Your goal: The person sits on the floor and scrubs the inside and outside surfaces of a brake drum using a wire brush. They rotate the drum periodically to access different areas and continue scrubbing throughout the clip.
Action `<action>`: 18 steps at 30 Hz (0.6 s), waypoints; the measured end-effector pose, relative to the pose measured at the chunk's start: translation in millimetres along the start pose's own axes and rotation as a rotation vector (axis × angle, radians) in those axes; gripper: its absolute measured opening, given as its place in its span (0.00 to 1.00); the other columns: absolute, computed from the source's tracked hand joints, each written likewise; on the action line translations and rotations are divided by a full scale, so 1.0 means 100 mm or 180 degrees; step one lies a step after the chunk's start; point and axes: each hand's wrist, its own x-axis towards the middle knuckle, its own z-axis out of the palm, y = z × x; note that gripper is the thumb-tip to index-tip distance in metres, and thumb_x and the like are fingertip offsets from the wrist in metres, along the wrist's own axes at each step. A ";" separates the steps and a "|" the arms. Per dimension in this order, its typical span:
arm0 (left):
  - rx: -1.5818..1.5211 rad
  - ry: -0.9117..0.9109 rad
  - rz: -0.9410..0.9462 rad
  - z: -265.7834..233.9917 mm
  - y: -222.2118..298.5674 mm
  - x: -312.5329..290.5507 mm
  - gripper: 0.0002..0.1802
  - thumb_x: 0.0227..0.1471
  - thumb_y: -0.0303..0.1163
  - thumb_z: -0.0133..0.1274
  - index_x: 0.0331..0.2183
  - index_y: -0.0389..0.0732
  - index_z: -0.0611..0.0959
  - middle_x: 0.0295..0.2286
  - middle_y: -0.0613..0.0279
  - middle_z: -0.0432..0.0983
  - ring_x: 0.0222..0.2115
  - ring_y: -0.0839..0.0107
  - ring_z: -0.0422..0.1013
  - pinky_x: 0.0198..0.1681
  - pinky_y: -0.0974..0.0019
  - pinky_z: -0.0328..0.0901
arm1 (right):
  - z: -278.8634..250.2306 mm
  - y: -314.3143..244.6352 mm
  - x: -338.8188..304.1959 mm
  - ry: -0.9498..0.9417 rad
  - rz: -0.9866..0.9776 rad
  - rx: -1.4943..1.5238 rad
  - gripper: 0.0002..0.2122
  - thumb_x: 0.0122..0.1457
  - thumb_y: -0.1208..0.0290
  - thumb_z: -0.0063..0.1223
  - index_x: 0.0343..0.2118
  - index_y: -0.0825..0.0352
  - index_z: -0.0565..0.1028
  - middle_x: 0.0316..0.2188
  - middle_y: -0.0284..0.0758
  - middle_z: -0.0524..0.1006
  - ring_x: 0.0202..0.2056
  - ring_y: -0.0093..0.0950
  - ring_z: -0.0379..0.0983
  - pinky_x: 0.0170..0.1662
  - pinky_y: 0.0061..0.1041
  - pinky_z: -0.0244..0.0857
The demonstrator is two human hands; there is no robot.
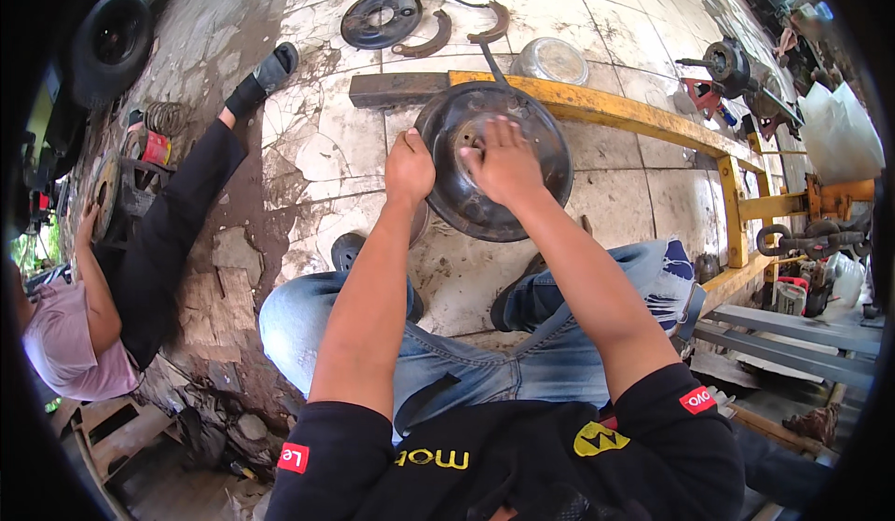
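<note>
Round black metal disc (466,195), scuffed centre, beside yellow beam (634,122).

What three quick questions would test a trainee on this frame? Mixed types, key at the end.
1. True or false: the right hand has its fingers spread over the face of the black round plate.
2. Where is the left hand? A) at the plate's left edge; B) on a knee; C) at the plate's far edge.
3. How many curved brown pieces lie on the floor near the black disc?

Key: 1 true; 2 A; 3 two.

Black disc (474,199) partly hidden under right hand (506,162).
</note>
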 end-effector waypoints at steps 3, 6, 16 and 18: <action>-0.0003 -0.0005 -0.0014 -0.01 -0.02 0.01 0.30 0.63 0.45 0.31 0.48 0.28 0.74 0.44 0.32 0.72 0.48 0.40 0.66 0.52 0.52 0.60 | -0.07 -0.07 0.06 -0.0170 0.0636 -0.0106 0.36 0.63 0.41 0.30 0.64 0.68 0.53 0.66 0.45 0.49 0.67 0.44 0.43 0.67 0.42 0.40; 0.0034 0.0056 0.0039 0.00 -0.06 0.02 0.28 0.63 0.45 0.30 0.45 0.31 0.75 0.42 0.34 0.73 0.47 0.39 0.67 0.51 0.49 0.61 | -0.03 -0.09 0.11 -0.0135 -0.0389 0.0123 0.37 0.63 0.41 0.29 0.64 0.70 0.52 0.66 0.48 0.48 0.67 0.45 0.43 0.67 0.42 0.41; 0.0065 0.0189 0.0049 0.02 -0.06 0.03 0.27 0.63 0.45 0.30 0.43 0.33 0.76 0.42 0.35 0.73 0.45 0.39 0.68 0.49 0.48 0.61 | -0.07 0.07 -0.02 -0.0089 -0.0505 -0.0058 0.36 0.63 0.42 0.30 0.63 0.71 0.54 0.65 0.51 0.51 0.66 0.46 0.45 0.66 0.42 0.41; 0.0061 0.0142 0.0112 0.02 0.00 0.00 0.27 0.63 0.45 0.30 0.43 0.33 0.76 0.41 0.35 0.74 0.45 0.39 0.68 0.49 0.48 0.61 | -0.07 0.09 0.00 -0.0055 -0.0034 -0.0094 0.36 0.63 0.42 0.29 0.63 0.70 0.55 0.65 0.51 0.51 0.66 0.46 0.45 0.66 0.42 0.41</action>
